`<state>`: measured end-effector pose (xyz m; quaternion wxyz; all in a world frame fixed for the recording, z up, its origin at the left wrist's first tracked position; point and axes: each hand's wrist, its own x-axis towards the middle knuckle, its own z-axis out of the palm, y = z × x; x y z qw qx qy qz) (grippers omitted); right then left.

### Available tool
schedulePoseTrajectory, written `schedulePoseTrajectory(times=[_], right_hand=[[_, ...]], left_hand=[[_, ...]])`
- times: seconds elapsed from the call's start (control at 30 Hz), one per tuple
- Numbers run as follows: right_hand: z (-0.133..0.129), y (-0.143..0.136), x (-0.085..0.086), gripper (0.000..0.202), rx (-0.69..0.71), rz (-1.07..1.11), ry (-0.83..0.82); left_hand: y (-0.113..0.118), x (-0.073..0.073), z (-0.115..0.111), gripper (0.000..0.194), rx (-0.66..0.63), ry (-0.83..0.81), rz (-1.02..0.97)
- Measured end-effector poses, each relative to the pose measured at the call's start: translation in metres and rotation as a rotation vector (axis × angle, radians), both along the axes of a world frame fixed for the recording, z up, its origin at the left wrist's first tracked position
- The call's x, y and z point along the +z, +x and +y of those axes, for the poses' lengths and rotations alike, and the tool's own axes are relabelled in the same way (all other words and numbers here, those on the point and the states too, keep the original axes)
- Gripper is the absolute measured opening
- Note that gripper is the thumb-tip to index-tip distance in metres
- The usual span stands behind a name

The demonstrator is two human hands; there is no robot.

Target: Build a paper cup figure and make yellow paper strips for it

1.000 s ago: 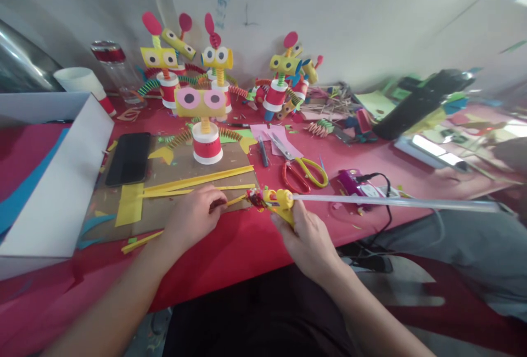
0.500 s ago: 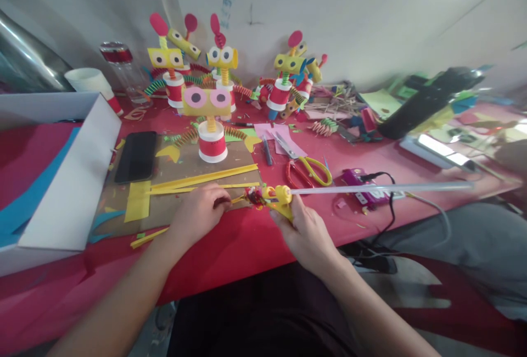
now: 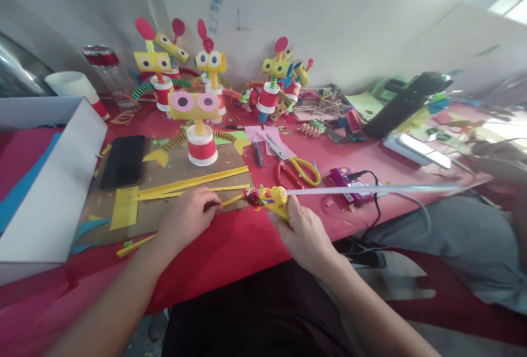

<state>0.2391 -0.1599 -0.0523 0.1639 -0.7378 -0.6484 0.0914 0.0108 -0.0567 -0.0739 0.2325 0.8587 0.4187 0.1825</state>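
My right hand (image 3: 307,230) is wrapped round the handle of a yellow hot glue gun (image 3: 276,196), held above the table's near edge. A long translucent glue stick (image 3: 354,189) juts out of its back to the right. The gun's nozzle end, messy with dark red and coloured bits, points left. My left hand (image 3: 190,213) pinches a narrow yellow paper strip (image 3: 231,201), whose far end lies close to the nozzle; whether they touch I cannot tell. Beyond the left hand, more yellow paper strips (image 3: 197,180) lie on a brown cardboard sheet (image 3: 164,154).
Paper-cup figures (image 3: 202,151) stand behind the hands. Scissors (image 3: 302,172) lie past the glue gun, near a purple power strip (image 3: 349,181) with cables. A white box (image 3: 53,192) and a phone (image 3: 123,162) are at left. Another person's leg (image 3: 461,236) is at right.
The view has swung slightly to the right, so things on the table appear further left. Both hands keep their holds; a little more of the strip shows between left hand and nozzle.
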Motion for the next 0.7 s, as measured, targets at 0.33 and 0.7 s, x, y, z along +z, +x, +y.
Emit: schedulePoseTrajectory(times=[0.33, 0.7], right_hand=[[0.000, -0.006, 0.003, 0.017, 0.003, -0.033, 0.006], [0.002, -0.017, 0.004, 0.016, 0.070, 0.018, -0.015]], left_hand=[[0.001, 0.001, 0.000, 0.015, -0.006, -0.001, -0.013], [0.001, 0.000, 0.000, 0.015, -0.006, 0.015, -0.008]])
